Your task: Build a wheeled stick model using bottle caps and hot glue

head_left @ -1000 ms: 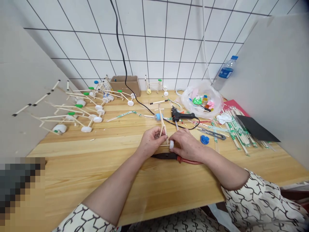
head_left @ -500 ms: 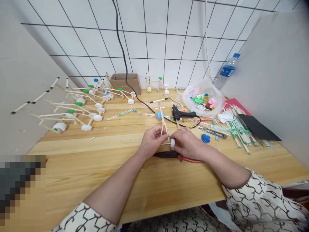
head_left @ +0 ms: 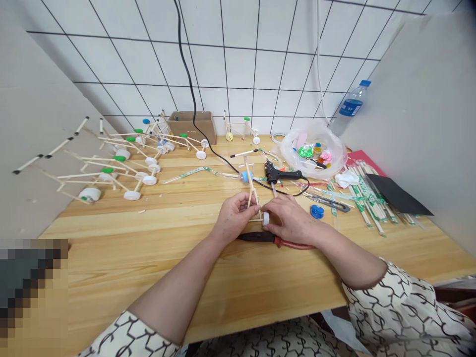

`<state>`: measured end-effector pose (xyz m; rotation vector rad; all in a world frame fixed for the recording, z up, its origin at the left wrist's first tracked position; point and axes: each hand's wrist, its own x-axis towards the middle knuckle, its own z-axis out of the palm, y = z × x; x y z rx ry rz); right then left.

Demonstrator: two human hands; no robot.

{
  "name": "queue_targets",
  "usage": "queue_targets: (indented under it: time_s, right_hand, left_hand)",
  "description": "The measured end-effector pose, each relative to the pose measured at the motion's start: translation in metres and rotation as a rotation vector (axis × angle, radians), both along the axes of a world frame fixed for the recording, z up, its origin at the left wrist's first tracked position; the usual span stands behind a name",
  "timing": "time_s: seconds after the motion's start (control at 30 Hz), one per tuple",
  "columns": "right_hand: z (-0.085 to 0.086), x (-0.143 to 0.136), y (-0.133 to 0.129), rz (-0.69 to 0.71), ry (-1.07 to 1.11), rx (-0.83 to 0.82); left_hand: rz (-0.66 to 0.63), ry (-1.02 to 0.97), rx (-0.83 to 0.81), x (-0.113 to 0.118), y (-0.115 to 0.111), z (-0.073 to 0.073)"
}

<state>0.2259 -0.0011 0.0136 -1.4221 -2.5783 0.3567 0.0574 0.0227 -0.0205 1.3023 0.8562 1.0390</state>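
A small stick frame (head_left: 250, 177) stands in front of me, with a black-tipped crossbar at its far end and a blue wheel (head_left: 246, 176) below that. My left hand (head_left: 237, 214) pinches the near sticks of the frame. On the right side, my right hand (head_left: 286, 216) grips a white round cap (head_left: 266, 218) at the end of the near crosspiece. Red-handled pliers (head_left: 260, 237) lie just below both hands. Behind my right hand a black glue gun (head_left: 280, 174) rests on the wooden table (head_left: 156, 267).
Several finished-looking stick frames (head_left: 111, 161) stand at the left, near a cardboard box (head_left: 193, 129). At the right are a plastic bag (head_left: 330, 153), a blue cap (head_left: 317, 211), a cutter (head_left: 330, 202), wrapped sticks (head_left: 372, 198), black card (head_left: 397, 193) and a bottle (head_left: 349, 109).
The camera view has shifted very slightly. Both hands keep the same hold on the stick frame and the white cap.
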Motion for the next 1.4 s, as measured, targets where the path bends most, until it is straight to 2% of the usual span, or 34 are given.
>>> queue_targets:
  time_s: [0.47,1.0,1.4]
  right_hand:
    - [0.002,-0.002,0.000,0.014,0.070,-0.052]
    - [-0.009,-0.009,0.002,-0.163,0.295,-0.043]
    - [-0.003,-0.019,0.001,-0.226,0.331,-0.108]
  left_hand:
    - [-0.011,0.028,-0.010,0.001,-0.001,0.000]
    - [-0.004,0.066,0.016,0.000,-0.008,0.002]
    - [-0.042,0.041,-0.032,-0.003,-0.010,0.011]
